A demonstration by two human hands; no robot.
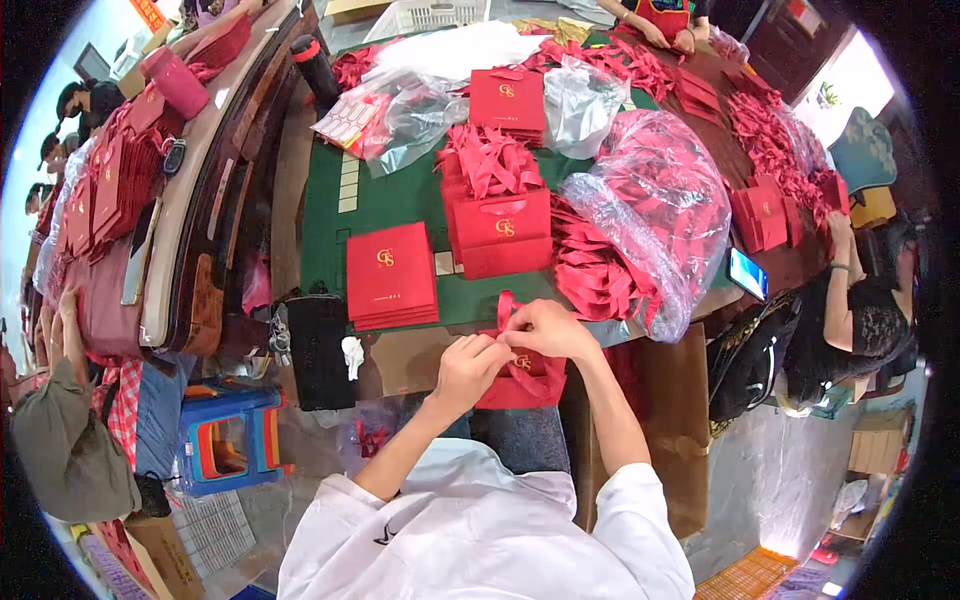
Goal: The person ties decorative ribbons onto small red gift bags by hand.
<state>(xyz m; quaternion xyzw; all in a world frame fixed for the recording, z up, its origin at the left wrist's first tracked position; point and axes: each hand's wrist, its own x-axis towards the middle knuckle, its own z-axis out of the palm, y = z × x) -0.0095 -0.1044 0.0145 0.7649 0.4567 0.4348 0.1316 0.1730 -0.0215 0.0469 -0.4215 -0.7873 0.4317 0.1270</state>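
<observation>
The bag (520, 392) is to the right of the flat stack (388, 280) and nearer the person. Above it the left hand (468, 370) and right hand (546, 328) meet, fingertips drawn narrow and pinching the ribbon (504, 310) (which finger has which strand, I cannot tell). Right of the stack stand more bags (502, 237); farther right of it lie a clear sack (668, 190) and a phone (747, 273).
</observation>
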